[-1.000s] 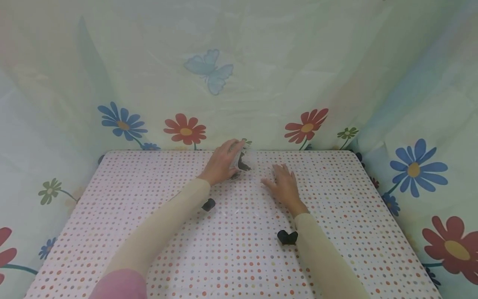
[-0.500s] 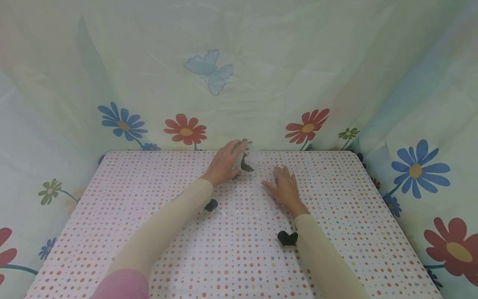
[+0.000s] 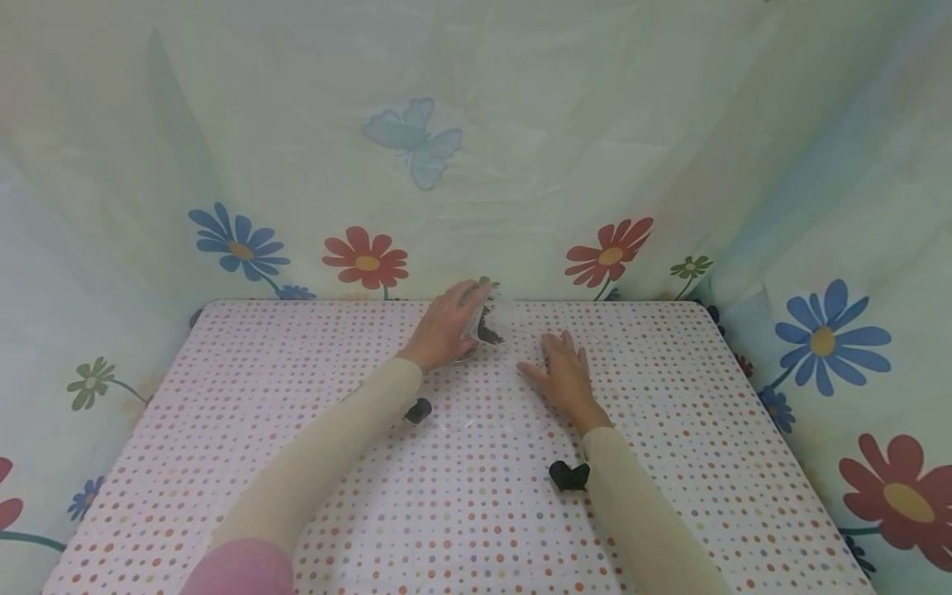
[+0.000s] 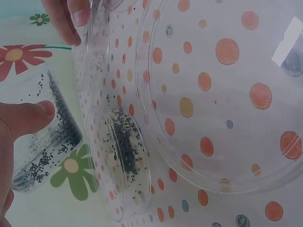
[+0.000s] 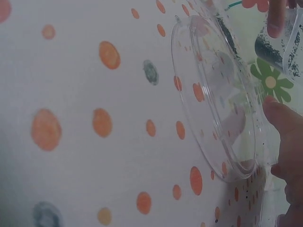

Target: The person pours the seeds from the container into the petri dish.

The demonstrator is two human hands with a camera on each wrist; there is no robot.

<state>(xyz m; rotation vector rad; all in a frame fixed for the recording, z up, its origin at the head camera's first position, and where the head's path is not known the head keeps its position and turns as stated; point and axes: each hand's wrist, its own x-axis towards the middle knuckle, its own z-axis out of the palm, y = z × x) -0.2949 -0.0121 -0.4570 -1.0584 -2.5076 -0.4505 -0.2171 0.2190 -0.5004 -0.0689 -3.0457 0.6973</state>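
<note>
My left hand (image 3: 444,324) grips a clear plastic cup (image 4: 64,120) of small black grains, its thumb across the wall. The cup is tilted above the far part of the table, grains gathered along its lower side. Under it, a clear round dish (image 4: 125,151) has a heap of the same grains. My right hand (image 3: 565,376) lies low over the table to the right, thumb spread from the fingers. Its fingertips are right by the wall of another clear container (image 4: 97,54), where some grains show. Nearer me lies a large clear round dish (image 5: 208,94).
A table with a dotted cover (image 3: 461,512) spreads under everything. Behind its far edge hangs a curtain (image 3: 521,165) printed with flowers and a butterfly. A small black piece (image 3: 568,476) shows beside the right sleeve, another black piece (image 3: 418,411) beside the left.
The left hand and its cup have shifted slightly to the right. The right hand stays nearly in place.
</note>
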